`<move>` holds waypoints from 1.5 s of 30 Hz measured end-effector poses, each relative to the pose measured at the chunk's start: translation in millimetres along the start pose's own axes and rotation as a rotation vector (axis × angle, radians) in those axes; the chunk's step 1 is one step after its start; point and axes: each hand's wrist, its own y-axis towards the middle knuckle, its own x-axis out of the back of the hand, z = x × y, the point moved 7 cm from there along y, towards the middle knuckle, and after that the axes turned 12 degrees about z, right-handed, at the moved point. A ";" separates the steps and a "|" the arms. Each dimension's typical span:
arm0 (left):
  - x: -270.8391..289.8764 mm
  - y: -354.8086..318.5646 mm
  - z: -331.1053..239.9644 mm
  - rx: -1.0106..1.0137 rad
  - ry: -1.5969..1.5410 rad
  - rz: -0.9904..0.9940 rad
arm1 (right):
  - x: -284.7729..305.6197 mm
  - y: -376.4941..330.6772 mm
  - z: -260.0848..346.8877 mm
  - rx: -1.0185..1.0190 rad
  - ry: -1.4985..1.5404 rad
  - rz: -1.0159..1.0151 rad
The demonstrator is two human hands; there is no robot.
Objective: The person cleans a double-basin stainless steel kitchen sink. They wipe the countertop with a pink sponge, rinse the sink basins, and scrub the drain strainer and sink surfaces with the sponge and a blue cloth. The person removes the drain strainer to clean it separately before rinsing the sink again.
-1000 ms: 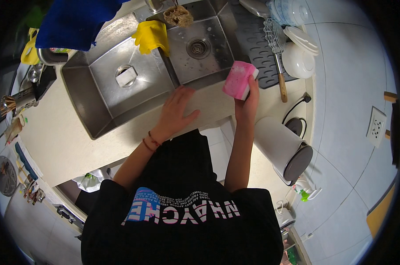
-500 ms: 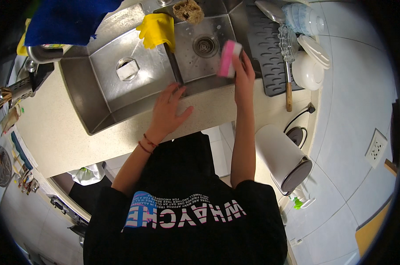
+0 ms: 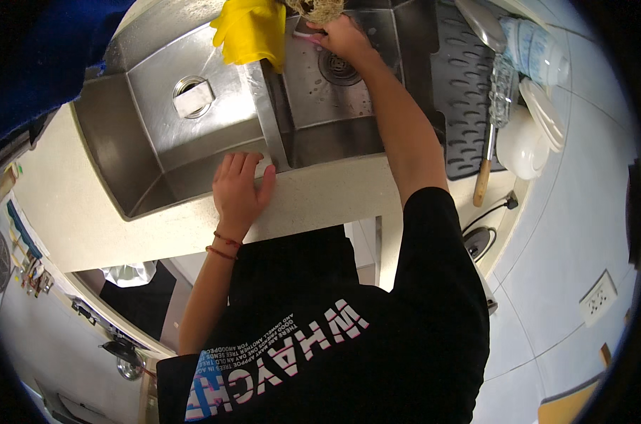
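Observation:
My right hand (image 3: 343, 37) reaches deep into the right basin (image 3: 334, 134) of a steel double sink, above its drain (image 3: 338, 68). Its fingers are closed on a pink sponge (image 3: 308, 37), of which only a thin edge shows. A brown scrubber (image 3: 319, 8) lies just beyond the hand at the basin's far side. My left hand (image 3: 240, 187) rests flat on the sink's front rim, fingers spread over the edge by the divider. A yellow rubber glove (image 3: 253, 28) hangs over the divider between the two basins.
The left basin (image 3: 158, 141) holds a drain fitting (image 3: 193, 97). Right of the sink lies a dark ribbed drying mat (image 3: 469, 106) with a wooden-handled whisk (image 3: 491, 120), a white bowl (image 3: 522, 145) and stacked dishes (image 3: 536, 49). A blue cloth (image 3: 44, 56) hangs at upper left.
My right hand has carried the pink sponge from the sink's front rim to the far side of the right basin. My left hand has stayed on the front edge.

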 end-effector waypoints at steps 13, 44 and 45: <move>-4.0 0.9 0.6 0.016 0.003 0.040 | -48.1 -7.4 23.3 0.170 -0.127 0.274; 50.1 163.5 87.9 0.384 -0.589 -0.198 | -87.8 -81.5 70.1 0.408 -0.063 0.565; 43.8 162.6 97.1 0.344 -0.659 -0.217 | -87.8 -80.8 68.2 0.383 -0.081 0.580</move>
